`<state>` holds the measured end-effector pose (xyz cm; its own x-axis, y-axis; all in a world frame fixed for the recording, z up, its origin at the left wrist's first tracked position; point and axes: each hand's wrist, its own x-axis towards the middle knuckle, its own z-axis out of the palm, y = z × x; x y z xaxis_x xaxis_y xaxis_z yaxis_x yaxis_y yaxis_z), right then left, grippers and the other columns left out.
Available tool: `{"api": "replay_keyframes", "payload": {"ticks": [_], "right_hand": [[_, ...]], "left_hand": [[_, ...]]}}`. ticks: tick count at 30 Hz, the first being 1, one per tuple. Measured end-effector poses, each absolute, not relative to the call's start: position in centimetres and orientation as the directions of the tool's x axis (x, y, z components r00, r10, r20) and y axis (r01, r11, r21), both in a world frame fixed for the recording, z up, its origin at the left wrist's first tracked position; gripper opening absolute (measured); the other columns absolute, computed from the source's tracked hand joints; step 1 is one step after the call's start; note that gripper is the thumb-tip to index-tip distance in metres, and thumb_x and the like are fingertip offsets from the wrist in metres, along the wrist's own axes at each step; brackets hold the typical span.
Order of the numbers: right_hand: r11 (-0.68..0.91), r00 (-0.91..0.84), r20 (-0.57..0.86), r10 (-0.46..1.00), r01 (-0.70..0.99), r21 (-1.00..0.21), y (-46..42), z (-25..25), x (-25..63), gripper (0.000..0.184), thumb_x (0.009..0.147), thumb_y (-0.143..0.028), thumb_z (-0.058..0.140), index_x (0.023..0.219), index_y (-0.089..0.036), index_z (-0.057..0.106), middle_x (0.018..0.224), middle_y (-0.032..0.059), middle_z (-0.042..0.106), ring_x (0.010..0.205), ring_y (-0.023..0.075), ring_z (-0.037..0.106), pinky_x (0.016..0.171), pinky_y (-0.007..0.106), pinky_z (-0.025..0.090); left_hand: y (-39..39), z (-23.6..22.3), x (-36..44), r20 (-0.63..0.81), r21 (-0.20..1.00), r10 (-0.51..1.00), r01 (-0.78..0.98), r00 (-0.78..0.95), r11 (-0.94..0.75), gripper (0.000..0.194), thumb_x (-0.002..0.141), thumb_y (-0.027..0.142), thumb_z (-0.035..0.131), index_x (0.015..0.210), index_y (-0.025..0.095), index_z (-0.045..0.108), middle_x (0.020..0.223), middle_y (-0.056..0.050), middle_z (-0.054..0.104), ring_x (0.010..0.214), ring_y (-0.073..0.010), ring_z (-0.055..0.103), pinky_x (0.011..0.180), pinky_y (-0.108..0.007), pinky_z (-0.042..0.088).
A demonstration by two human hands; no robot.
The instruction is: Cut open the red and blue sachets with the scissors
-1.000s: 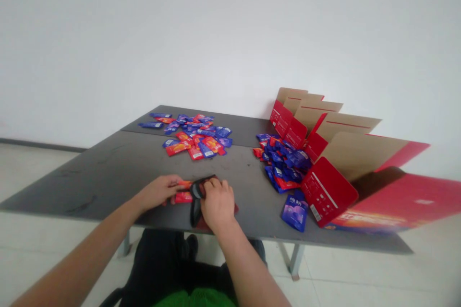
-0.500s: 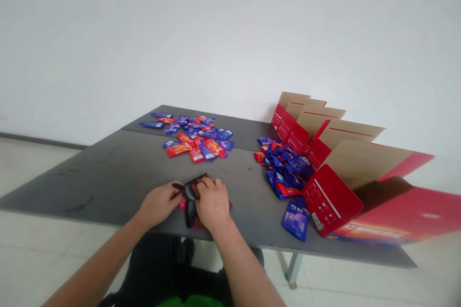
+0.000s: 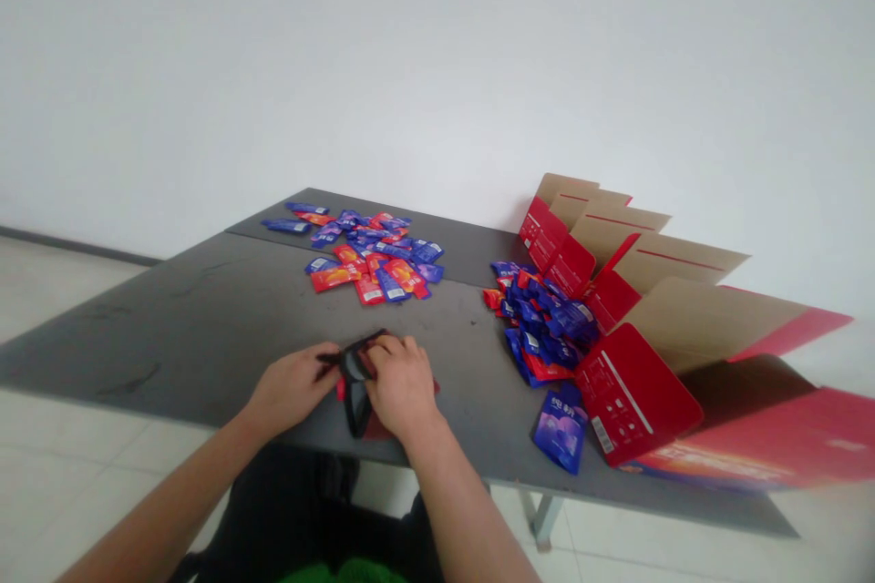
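Observation:
Both of my hands meet at the near edge of a dark grey table (image 3: 205, 310). My left hand (image 3: 291, 387) is closed and pinches the left side of a black-rimmed pouch (image 3: 355, 383). My right hand (image 3: 400, 383) lies curled over the pouch and holds it from the right. Red sachets (image 3: 340, 388) show between the two hands at the pouch's mouth, mostly hidden by my fingers.
A loose pile of red and blue sachets (image 3: 373, 255) lies at the table's middle back. A second pile (image 3: 540, 319) sits right of centre beside several opened red cardboard cartons (image 3: 635, 291). One larger blue packet (image 3: 561, 426) lies near the front edge.
My left hand has slid right, closing in on the pouch, and the red sachets it held out have mostly gone from view between the hands. The camera view has shifted slightly.

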<state>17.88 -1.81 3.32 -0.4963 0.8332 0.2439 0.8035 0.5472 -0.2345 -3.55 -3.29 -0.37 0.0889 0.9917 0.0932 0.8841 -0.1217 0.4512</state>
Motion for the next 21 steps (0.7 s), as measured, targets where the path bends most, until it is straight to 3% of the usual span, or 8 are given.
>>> {"api": "replay_keyframes", "payload": {"ticks": [4, 6, 8, 10, 13, 18, 21], "right_hand": [[0.267, -0.239, 0.16, 0.958, 0.946, -0.183, 0.8, 3.9, 22.0, 0.021, 0.102, -0.029, 0.052, 0.103, -0.021, 0.072, 0.113, 0.0093, 0.07, 0.104, 0.0263, 0.057, 0.084, 0.038, 0.044], [0.194, -0.161, 0.187, 0.969, 0.965, -0.174, 1.1, 4.9, 22.7, 0.02, 0.101, -0.026, 0.053, 0.108, -0.02, 0.072, 0.115, 0.0113, 0.069, 0.105, 0.0267, 0.057, 0.086, 0.038, 0.044], [0.274, -0.217, 0.263, 0.94, 0.94, -0.202, 0.4, 5.5, 21.6, 0.021, 0.099, -0.025, 0.057, 0.115, -0.021, 0.07, 0.122, 0.0103, 0.067, 0.108, 0.0262, 0.055, 0.09, 0.038, 0.044], [0.451, -0.376, 0.307, 0.874, 0.863, -0.227, -0.7, 5.2, 19.5, 0.022, 0.097, -0.03, 0.061, 0.117, -0.024, 0.069, 0.126, 0.0073, 0.066, 0.111, 0.0255, 0.054, 0.092, 0.037, 0.044], [0.561, -0.5, 0.267, 0.824, 0.786, -0.258, -1.7, 3.6, 17.3, 0.02, 0.094, -0.037, 0.067, 0.11, -0.026, 0.07, 0.12, 0.0049, 0.067, 0.109, 0.025, 0.054, 0.091, 0.037, 0.045], [0.226, -0.185, 0.191, 0.964, 0.948, -0.223, 0.1, 2.7, 21.0, 0.022, 0.102, -0.034, 0.055, 0.105, -0.021, 0.073, 0.113, 0.0104, 0.069, 0.105, 0.0271, 0.056, 0.085, 0.038, 0.044], [0.156, -0.114, 0.202, 0.973, 0.966, -0.206, 0.6, 4.2, 22.4, 0.021, 0.101, -0.031, 0.056, 0.105, -0.019, 0.073, 0.111, 0.0118, 0.069, 0.104, 0.0276, 0.057, 0.084, 0.038, 0.044]], "left_hand": [[-3.4, 0.1, -3.2, 0.071, 0.454, 0.995, 0.886, 0.064, -0.089, 0.032, 0.097, 0.049, 0.048, 0.107, 0.028, 0.071, 0.104, -0.003, 0.079, 0.095, -0.0248, 0.072, 0.078, -0.032, 0.048], [-3.3, 0.1, -3.1, 0.074, 0.459, 0.995, 0.884, 0.059, -0.087, 0.032, 0.096, 0.049, 0.049, 0.107, 0.028, 0.071, 0.105, -0.003, 0.079, 0.095, -0.0245, 0.072, 0.078, -0.032, 0.047], [-3.3, 0.0, -3.2, 0.074, 0.446, 0.995, 0.89, 0.073, -0.098, 0.031, 0.097, 0.048, 0.049, 0.105, 0.029, 0.072, 0.106, -0.003, 0.079, 0.096, -0.0246, 0.072, 0.079, -0.032, 0.047], [-3.2, -0.2, -3.4, 0.074, 0.42, 0.994, 0.902, 0.078, -0.102, 0.029, 0.096, 0.044, 0.049, 0.103, 0.029, 0.073, 0.106, -0.004, 0.079, 0.098, -0.0263, 0.072, 0.08, -0.033, 0.048], [-3.2, -0.4, -3.6, 0.107, 0.418, 0.99, 0.9, 0.087, -0.124, 0.027, 0.093, 0.038, 0.051, 0.104, 0.029, 0.074, 0.109, -0.004, 0.079, 0.102, -0.0278, 0.072, 0.084, -0.033, 0.049], [-3.6, 0.1, -3.2, 0.116, 0.449, 0.987, 0.88, 0.113, -0.153, 0.03, 0.098, 0.049, 0.051, 0.103, 0.029, 0.073, 0.106, -0.001, 0.079, 0.095, -0.0236, 0.071, 0.082, -0.031, 0.048], [-3.6, 0.4, -2.9, 0.09, 0.43, 0.987, 0.889, 0.131, -0.157, 0.03, 0.096, 0.051, 0.054, 0.104, 0.029, 0.073, 0.101, -0.001, 0.077, 0.09, -0.0228, 0.07, 0.076, -0.031, 0.046]]}}
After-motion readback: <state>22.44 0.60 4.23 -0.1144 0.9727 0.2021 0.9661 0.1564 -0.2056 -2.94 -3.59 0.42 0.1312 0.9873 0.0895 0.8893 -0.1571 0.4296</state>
